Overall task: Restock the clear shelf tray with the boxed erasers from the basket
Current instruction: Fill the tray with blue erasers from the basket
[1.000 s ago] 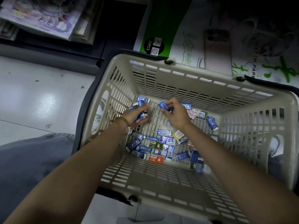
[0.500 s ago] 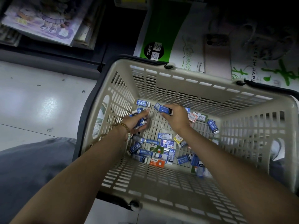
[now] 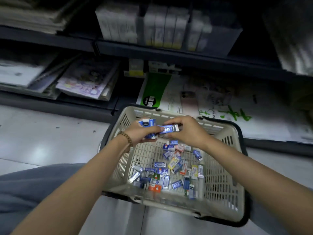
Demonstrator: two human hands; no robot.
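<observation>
Gathering step, by the look of it: collecting boxed stock above the far left corner of the basket [image 3: 237,168], with nothing yet carried to a shelf. Left hand [image 3: 140,134] curled round a small stack of blue boxes [image 3: 146,123], clamped on them. Right hand [image 3: 185,131] pinching one more blue box [image 3: 167,128] between thumb and fingertips, held against the stack and touching it, probably to add it to the bundle. Left behind on the basket floor: many loose erasers [image 3: 162,172], mostly middle and near.

Next, likely: seating that box squarely in the left-hand stack, then lifting the bundle toward the shelves [image 3: 169,51] on the far side. Calls for a firm, even squeeze to avoid dropping any. Clear shelf tray not made out; far shelves too dark and blurred to tell.
</observation>
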